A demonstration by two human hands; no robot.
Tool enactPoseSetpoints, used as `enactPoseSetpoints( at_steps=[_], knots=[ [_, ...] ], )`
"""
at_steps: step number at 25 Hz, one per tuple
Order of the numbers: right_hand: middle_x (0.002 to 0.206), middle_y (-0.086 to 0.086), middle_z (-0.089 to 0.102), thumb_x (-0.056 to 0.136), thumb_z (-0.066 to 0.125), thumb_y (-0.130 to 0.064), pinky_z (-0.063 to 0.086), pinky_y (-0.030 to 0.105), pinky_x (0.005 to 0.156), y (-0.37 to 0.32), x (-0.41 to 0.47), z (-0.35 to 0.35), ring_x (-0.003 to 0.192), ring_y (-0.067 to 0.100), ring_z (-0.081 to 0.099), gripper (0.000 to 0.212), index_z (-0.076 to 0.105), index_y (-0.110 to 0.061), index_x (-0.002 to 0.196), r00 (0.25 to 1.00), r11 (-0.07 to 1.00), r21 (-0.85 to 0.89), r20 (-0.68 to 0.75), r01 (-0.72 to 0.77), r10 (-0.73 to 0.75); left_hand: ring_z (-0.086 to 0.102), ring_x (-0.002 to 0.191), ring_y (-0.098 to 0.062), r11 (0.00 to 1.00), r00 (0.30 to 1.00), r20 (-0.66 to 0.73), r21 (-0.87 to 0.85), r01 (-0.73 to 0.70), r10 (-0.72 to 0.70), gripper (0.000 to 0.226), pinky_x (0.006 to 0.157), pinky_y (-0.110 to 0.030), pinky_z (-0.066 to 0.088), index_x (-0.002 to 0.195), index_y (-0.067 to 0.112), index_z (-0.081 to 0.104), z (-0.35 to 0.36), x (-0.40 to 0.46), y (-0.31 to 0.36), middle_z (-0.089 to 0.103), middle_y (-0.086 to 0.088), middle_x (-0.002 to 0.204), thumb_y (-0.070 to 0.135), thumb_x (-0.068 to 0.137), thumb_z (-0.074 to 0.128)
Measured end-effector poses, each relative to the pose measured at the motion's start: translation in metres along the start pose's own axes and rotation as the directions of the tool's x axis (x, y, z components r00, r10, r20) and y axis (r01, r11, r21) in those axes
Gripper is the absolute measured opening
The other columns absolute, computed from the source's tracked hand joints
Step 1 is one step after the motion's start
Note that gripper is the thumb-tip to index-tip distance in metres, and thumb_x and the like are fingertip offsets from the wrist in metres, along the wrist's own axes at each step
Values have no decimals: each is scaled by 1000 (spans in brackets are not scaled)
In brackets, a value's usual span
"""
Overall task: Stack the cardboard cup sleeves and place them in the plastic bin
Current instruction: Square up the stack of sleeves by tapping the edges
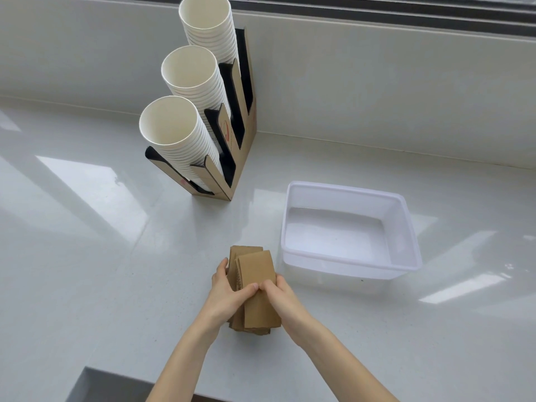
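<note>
The glossy white counter (87,256) carries a cardboard cup holder (232,158), a plastic bin (406,227) and stacked sleeves (255,268).

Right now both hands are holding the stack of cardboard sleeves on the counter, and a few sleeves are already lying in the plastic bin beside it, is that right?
Not quite. The head view shows the plastic bin empty, with no sleeves in it yet. The rest stands: the left hand and right hand both hold the stack of cardboard sleeves on the counter, beside the bin.

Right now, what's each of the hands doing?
Left hand: closed on the stack of cardboard sleeves.
Right hand: closed on the same stack, opposite side.
</note>
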State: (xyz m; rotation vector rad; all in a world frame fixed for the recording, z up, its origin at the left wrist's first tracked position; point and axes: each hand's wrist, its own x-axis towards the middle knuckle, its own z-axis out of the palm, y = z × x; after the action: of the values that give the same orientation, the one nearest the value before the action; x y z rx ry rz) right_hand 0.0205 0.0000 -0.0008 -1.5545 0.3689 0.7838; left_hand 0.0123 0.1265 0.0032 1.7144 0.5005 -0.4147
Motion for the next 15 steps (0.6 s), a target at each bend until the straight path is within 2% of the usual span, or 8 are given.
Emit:
enactPoseSetpoints(
  at_steps=[2,5,6,8,10,13,15],
  knots=[
    [115,-1,55,90,36,-27,48,22,71,0,-3,0,98,12,55,31,37,-24,122,1000,1000,5,15,9,-9,44,120,-23,999,1000,-11,-33,8,-8,92,88,-35,44,143,26,3,0,-1,-2,25,-2,144,23,77,68],
    [123,2,52,90,36,-27,47,22,73,0,-7,-1,104,14,54,34,37,-23,124,999,998,-40,23,44,-43,48,118,-24,997,1000,8,-77,29,-28,90,89,-35,45,143,24,7,1,-3,-6,35,-3,140,22,77,68],
    [125,3,51,90,36,-27,48,24,77,0,-8,-2,106,15,53,35,37,-23,124,998,997,-57,22,59,-57,51,115,-23,995,999,25,-95,30,-28,84,88,-34,47,142,22,14,1,-4,-8,42,-3,136,21,77,67],
    [129,6,45,89,36,-29,48,32,91,2,-11,-1,112,17,50,41,34,-23,129,996,991,-101,22,85,-83,58,104,-17,989,999,47,-145,19,-13,69,75,-28,49,136,20,29,2,-6,-10,55,-1,122,17,78,66],
    [129,7,40,89,36,-30,43,36,99,3,-14,-1,113,17,46,47,29,-24,135,993,979,-167,21,114,-112,59,95,-13,979,999,52,-202,18,-7,60,66,-25,47,129,21,34,4,-9,-13,58,3,109,12,79,64],
    [124,7,37,90,34,-28,36,26,90,6,-20,-1,104,11,43,48,26,-25,137,984,956,-231,35,180,-177,59,89,-10,968,998,68,-248,27,-10,64,64,-23,44,127,22,28,6,-12,-19,57,5,101,10,77,66],
    [124,5,36,90,34,-26,34,24,88,8,-24,-3,104,10,42,48,25,-27,137,978,950,-234,49,208,-202,58,88,-8,968,997,74,-249,19,0,73,63,-21,44,124,25,26,7,-15,-21,57,6,101,18,67,70]
  ],
)
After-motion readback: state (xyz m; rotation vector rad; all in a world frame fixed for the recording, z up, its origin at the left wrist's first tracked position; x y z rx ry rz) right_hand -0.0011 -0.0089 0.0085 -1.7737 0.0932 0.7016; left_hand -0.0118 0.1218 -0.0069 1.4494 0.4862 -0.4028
